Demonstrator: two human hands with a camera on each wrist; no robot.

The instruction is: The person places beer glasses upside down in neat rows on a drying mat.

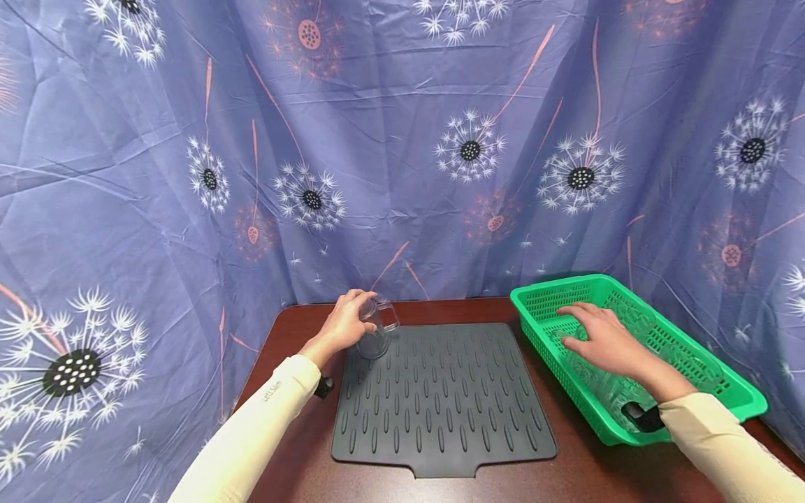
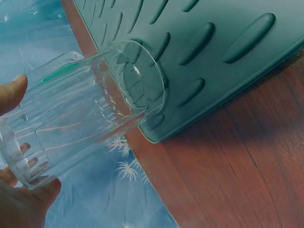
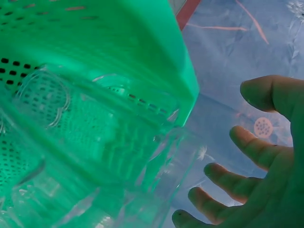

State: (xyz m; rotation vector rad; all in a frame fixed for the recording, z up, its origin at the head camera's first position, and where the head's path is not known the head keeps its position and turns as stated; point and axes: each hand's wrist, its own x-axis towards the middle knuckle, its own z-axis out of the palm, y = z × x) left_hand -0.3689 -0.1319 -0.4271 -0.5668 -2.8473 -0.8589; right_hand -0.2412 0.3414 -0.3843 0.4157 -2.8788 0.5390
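My left hand (image 1: 342, 323) grips a clear glass mug (image 1: 373, 344) by its thick base, fingers and thumb spread around it. The mug is upside down over the far left corner of a dark grey ridged mat (image 1: 440, 412), its handle turned to the right. In the left wrist view, the rim of the mug (image 2: 78, 116) overlaps the mat's corner. Over a green plastic basket (image 1: 566, 381) hovers my right hand (image 1: 606, 342), fingers apart and nothing in them. Several clear glass mugs (image 3: 71, 118) lie in the basket below it.
The mat lies on a dark red-brown wooden table (image 1: 295, 412), with the basket at its right. A blue-purple dandelion-print cloth (image 1: 402, 175) hangs behind the table and along its sides.
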